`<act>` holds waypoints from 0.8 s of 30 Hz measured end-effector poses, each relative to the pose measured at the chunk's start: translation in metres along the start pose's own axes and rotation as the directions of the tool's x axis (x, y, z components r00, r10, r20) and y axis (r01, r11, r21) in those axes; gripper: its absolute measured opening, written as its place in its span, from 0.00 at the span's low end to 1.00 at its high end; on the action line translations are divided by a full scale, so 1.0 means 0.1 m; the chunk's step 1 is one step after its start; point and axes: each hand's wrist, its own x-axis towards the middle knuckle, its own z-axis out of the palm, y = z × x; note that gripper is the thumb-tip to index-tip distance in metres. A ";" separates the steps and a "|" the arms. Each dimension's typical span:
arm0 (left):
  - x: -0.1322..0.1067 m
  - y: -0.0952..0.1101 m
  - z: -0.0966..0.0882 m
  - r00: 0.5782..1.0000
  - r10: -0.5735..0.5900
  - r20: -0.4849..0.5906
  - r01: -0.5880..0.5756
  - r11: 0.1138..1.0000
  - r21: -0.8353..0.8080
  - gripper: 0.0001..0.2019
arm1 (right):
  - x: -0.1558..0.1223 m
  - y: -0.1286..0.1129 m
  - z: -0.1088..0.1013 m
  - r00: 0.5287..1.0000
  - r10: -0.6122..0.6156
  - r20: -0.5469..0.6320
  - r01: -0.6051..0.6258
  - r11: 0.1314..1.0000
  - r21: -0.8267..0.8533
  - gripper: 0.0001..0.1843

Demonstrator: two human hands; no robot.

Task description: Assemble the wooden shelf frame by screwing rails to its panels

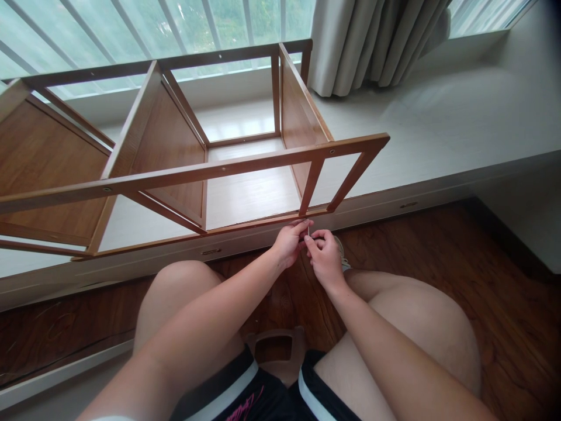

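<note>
A wooden shelf frame (228, 166) lies on its side on a white window ledge (438, 128). My left hand (289, 241) and my right hand (324, 254) meet just below the frame's lower front rail, near its right end. Both hands are closed in a pinch around something small between the fingertips; a thin pale piece shows there, too small to name. My left fingers touch the underside of the rail. My bare knees flank the hands.
Grey curtains (372, 41) hang at the back right. A brown stool seat (276, 351) with a handle slot shows between my thighs. Dark wooden floor (482, 280) stretches to the right. A barred window (131, 29) lies behind the frame.
</note>
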 end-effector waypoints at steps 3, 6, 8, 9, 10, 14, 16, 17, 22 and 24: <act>-0.01 -0.01 0.01 1.000 -0.019 -0.007 0.019 0.999 -0.026 0.14 | -0.01 -0.03 -0.02 0.999 -0.051 -0.011 0.050 0.993 -0.103 0.15; -0.02 -0.01 0.01 0.999 -0.035 -0.011 0.034 0.998 -0.054 0.14 | -0.02 -0.06 -0.03 0.994 -0.110 -0.027 0.104 0.978 -0.182 0.15; -0.02 -0.01 0.01 0.999 -0.032 -0.010 0.032 0.998 -0.062 0.14 | -0.02 -0.08 -0.03 0.990 -0.138 -0.034 0.127 0.968 -0.216 0.15; -0.02 -0.01 0.01 0.999 -0.032 -0.008 0.031 0.997 -0.064 0.15 | -0.03 -0.08 -0.04 0.988 -0.149 -0.040 0.135 0.963 -0.232 0.14; -0.03 -0.01 0.01 1.000 -0.031 -0.006 0.031 0.997 -0.067 0.15 | -0.03 -0.09 -0.04 0.986 -0.157 -0.046 0.141 0.959 -0.246 0.14; -0.03 0.01 0.02 0.999 -0.040 0.005 0.040 0.997 -0.068 0.15 | -0.04 -0.09 -0.04 0.984 -0.167 -0.067 0.143 0.951 -0.274 0.14; -0.03 0.02 0.02 0.999 -0.052 0.010 0.052 0.997 -0.061 0.14 | -0.03 -0.08 -0.05 0.984 -0.163 -0.072 0.137 0.952 -0.274 0.13; -0.02 0.02 0.02 0.998 -0.054 0.011 0.055 0.997 -0.059 0.14 | -0.03 -0.07 -0.05 0.984 -0.161 -0.075 0.135 0.953 -0.273 0.13; 0.00 0.01 0.00 0.998 -0.052 0.023 0.053 0.998 -0.046 0.12 | -0.02 -0.05 -0.06 0.985 -0.158 -0.074 0.133 0.954 -0.268 0.13; 0.01 0.01 0.00 0.998 -0.049 0.027 0.050 0.998 -0.040 0.11 | -0.02 -0.04 -0.06 0.985 -0.157 -0.071 0.132 0.954 -0.270 0.13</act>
